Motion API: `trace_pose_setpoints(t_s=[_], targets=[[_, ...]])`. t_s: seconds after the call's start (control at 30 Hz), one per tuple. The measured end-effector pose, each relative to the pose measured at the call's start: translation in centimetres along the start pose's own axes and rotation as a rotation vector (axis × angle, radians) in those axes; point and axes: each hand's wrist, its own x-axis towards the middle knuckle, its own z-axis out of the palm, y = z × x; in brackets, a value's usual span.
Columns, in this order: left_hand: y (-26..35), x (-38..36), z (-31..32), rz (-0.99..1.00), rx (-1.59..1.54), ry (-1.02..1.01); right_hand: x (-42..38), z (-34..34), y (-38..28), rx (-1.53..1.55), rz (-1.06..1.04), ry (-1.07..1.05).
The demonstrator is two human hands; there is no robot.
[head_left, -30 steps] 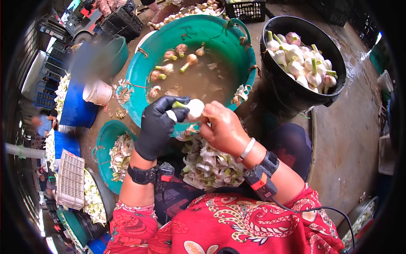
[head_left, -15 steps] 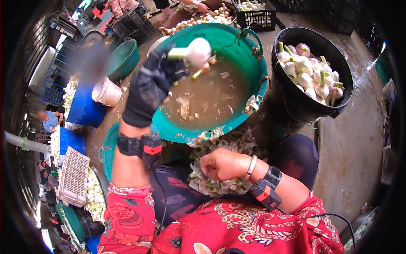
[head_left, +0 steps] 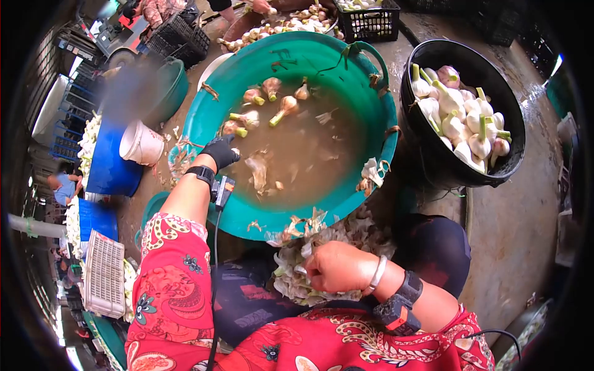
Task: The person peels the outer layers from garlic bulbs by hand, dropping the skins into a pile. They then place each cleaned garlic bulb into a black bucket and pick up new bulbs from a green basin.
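Observation:
My left hand (head_left: 221, 153), in a black glove, is low over the left side of a green tub (head_left: 204, 120) of murky water. Its fingers curl down; a small pale spot shows at their tips, too little to name. Close by in the water float several garlic bulbs (head_left: 249, 119) with short stems, and loose skins (head_left: 257, 168). My right hand (head_left: 339, 267), bare with a bracelet at the wrist, is closed above a heap of peeled garlic skins (head_left: 297, 284) by my lap. What its fingers hold, if anything, is hidden.
Right of the tub stands a black bucket (head_left: 416, 145) of pale garlic bulbs. Behind are a basin (head_left: 238, 32) of garlic, a black crate (head_left: 371, 23) and another person's hand (head_left: 263, 6). Blue tubs (head_left: 114, 164), a white bucket (head_left: 141, 143) and a pale crate (head_left: 104, 275) stand left.
My left hand has dropped from above the tub to its left side, and the white garlic bulb seen at it before is gone from there. My right hand stays closed over the skins.

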Motion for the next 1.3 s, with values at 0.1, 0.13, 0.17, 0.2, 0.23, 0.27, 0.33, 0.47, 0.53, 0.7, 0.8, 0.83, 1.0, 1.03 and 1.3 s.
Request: trace_pose_setpoints(t_s=[0.1, 0.13, 0.17, 0.2, 0.23, 0.27, 0.33, 0.47, 0.53, 0.7, 0.8, 0.83, 1.0, 1.03, 1.3], targets=[[-0.8, 2.1, 1.4, 0.014, 0.027, -0.121, 0.7, 0.2, 1.3, 0.054, -0.062, 0.042], [-0.9, 2.3, 1.7, 0.0, 0.057, -0.235, 0.7, -0.1, 0.9, 0.156, -0.084, 0.057], [-1.2, 1.9, 2.2, 0.019, 0.068, -0.167, 1.0, -0.7, 0.2, 0.314, -0.1, 0.074], [-1.6, 2.0, 2.1, 0.017, 0.068, -0.17, 1.2, -1.0, 0.3, 0.317, -0.1, 0.072], [-1.9, 1.8, 1.8, 0.002, -0.044, -0.121, 1.3, -1.2, 0.3, 0.343, -0.086, 0.072], [-2.3, 1.2, 1.5, -0.015, -0.154, -0.071, 1.4, -1.3, 0.2, 0.371, -0.073, 0.07], [-1.7, -1.5, -0.4, -0.131, -1.193, -0.142, 1.8, -0.6, 0.3, 0.36, -0.048, 0.063], [2.7, -9.5, -3.6, 0.06, -1.9, -0.223, 2.0, 0.4, -0.4, 0.296, -0.009, 0.29], [5.7, -13.9, -4.3, 0.192, -2.082, -0.318, 2.8, 1.4, 0.6, 0.501, -0.088, 0.542], [10.7, -19.6, -2.7, 0.369, -2.278, -0.507, 1.6, -0.6, -1.5, 1.042, -0.096, 0.612], [13.6, -22.0, -3.0, 0.255, -2.148, -0.419, 0.9, -1.3, -1.5, 1.054, -0.192, 0.579], [14.1, -22.1, -2.7, 0.302, -1.917, -0.206, 0.8, -1.5, -1.6, 1.015, -0.151, 0.545], [17.4, -25.0, -4.2, 0.31, -1.854, -0.075, 0.8, -1.1, 0.3, 1.137, -0.129, 0.568], [18.1, -25.4, -3.9, 0.335, -1.618, 0.051, 0.7, -1.1, 0.1, 1.176, -0.102, 0.59], [18.6, -26.4, -2.8, 0.324, -1.62, 0.142, -0.5, -1.6, -0.8, 0.763, -0.102, 0.725]])
